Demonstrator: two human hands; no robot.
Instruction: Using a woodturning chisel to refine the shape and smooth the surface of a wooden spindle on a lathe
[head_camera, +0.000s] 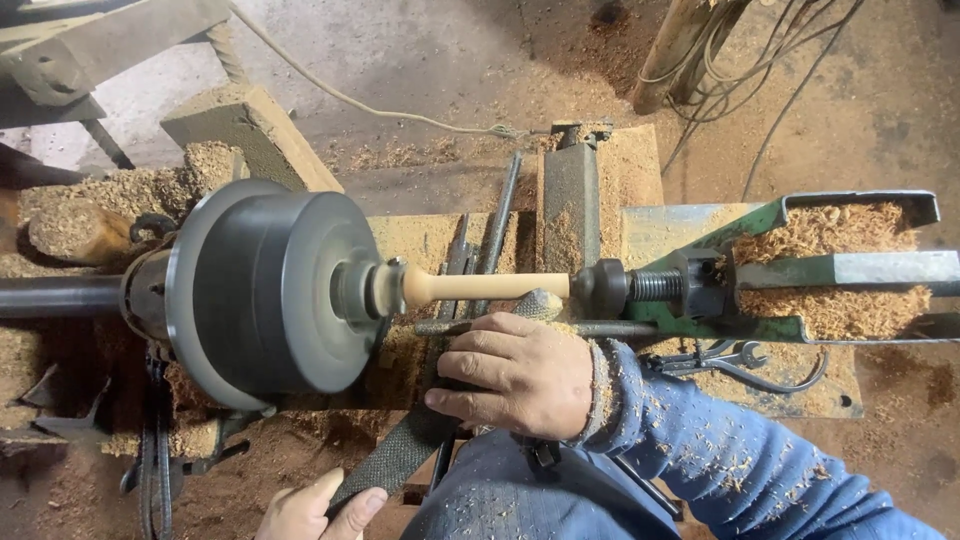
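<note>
A pale wooden spindle (490, 287) is mounted on a lathe between a large grey drum-shaped headstock (270, 290) and a dark tailstock centre (600, 287). A long dark flat rasp (400, 450) runs diagonally from the bottom up to the spindle, its tip (540, 303) just under the wood. My right hand (515, 375), in a blue sleeve flecked with shavings, lies flat on the rasp near its tip, with the fingers pointing left. At the bottom edge, my left hand (320, 510) grips the rasp's lower end.
The green tailstock frame (780, 215) at right is filled with wood shavings. Metal wrenches (740, 360) lie below it. Sawdust covers the lathe bed and floor. A wooden block (250, 130) and a cord (400, 110) lie at the back, and loose cables (740, 60) hang at top right.
</note>
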